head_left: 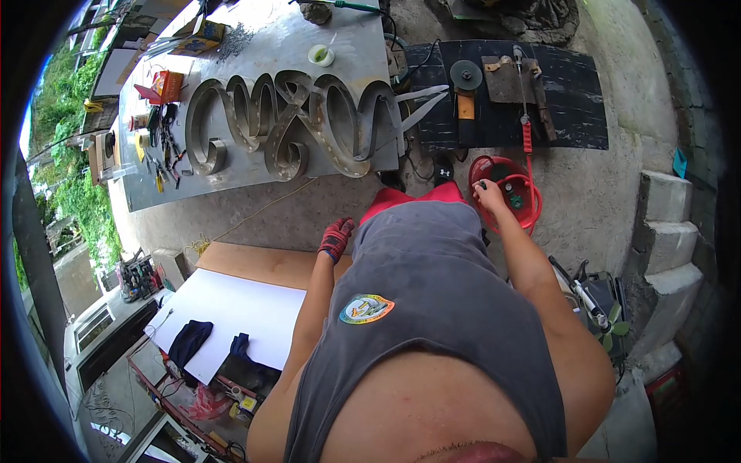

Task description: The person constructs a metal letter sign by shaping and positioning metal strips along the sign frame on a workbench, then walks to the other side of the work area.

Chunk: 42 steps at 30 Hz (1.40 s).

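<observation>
My left hand wears a red and dark glove and hangs beside my hip. Its fingers are curled, and nothing shows in them. My right hand is bare and held over the edge of a red basin. Its fingers are closed round a small dark object whose kind I cannot make out. Inside the basin lie a red hose and a small green item. On the metal worktable ahead stands a curling sheet-metal lettering piece.
An angle grinder and a long metal tool lie on a black panel. Hand tools and a white cup are on the worktable. A white sheet lies behind my left side; concrete steps rise at right.
</observation>
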Each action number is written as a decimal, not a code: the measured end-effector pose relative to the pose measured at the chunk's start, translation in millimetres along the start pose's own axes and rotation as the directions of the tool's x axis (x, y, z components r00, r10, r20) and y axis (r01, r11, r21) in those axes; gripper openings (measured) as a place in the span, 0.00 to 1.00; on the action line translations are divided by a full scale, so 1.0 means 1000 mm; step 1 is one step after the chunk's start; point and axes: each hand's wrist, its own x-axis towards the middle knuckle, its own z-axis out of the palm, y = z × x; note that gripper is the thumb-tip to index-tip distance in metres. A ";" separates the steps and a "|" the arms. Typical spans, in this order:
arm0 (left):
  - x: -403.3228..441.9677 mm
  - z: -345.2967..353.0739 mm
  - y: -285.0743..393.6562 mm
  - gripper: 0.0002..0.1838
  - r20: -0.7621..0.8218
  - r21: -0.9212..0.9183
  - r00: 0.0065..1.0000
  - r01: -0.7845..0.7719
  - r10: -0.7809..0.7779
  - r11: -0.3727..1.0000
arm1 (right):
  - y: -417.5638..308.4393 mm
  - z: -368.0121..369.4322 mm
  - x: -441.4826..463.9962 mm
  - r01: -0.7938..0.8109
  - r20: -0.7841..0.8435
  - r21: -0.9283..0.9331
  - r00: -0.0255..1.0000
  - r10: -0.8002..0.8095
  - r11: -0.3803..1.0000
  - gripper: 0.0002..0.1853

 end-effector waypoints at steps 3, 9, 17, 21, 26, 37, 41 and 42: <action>-0.001 0.000 -0.001 0.22 0.004 0.006 1.000 -0.006 0.006 1.000 | -0.002 -0.002 0.000 0.027 -0.005 0.001 1.000 -0.027 1.000 0.11; -0.006 0.000 -0.003 0.22 0.007 0.008 1.000 -0.007 0.007 1.000 | -0.006 -0.002 0.000 0.032 0.027 0.061 0.999 -0.033 0.998 0.08; -0.006 -0.001 -0.006 0.23 -0.013 0.080 1.000 -0.003 0.004 0.997 | 0.009 0.005 0.015 0.079 0.033 -0.026 0.996 -0.078 0.997 0.09; -0.001 0.000 -0.009 0.23 -0.001 0.071 1.000 -0.018 0.018 0.997 | -0.016 -0.003 0.004 0.027 0.046 0.009 0.999 -0.027 1.000 0.08; 0.005 -0.002 -0.012 0.23 -0.030 0.109 0.997 -0.065 0.068 0.992 | -0.031 -0.008 0.002 0.022 0.050 0.046 0.998 -0.024 0.999 0.08; -0.007 -0.006 0.006 0.21 -0.003 0.056 1.000 0.000 0.000 0.998 | -0.025 -0.003 0.006 0.011 0.062 0.055 0.998 -0.014 0.998 0.08; 0.000 -0.006 -0.004 0.21 -0.025 0.070 0.998 -0.058 0.060 0.996 | -0.026 -0.002 0.009 0.014 0.070 0.034 0.997 -0.016 0.999 0.07; 0.000 -0.006 -0.003 0.21 -0.024 0.066 0.999 -0.045 0.047 0.997 | -0.026 -0.001 0.008 0.014 0.070 0.036 0.997 -0.016 0.999 0.07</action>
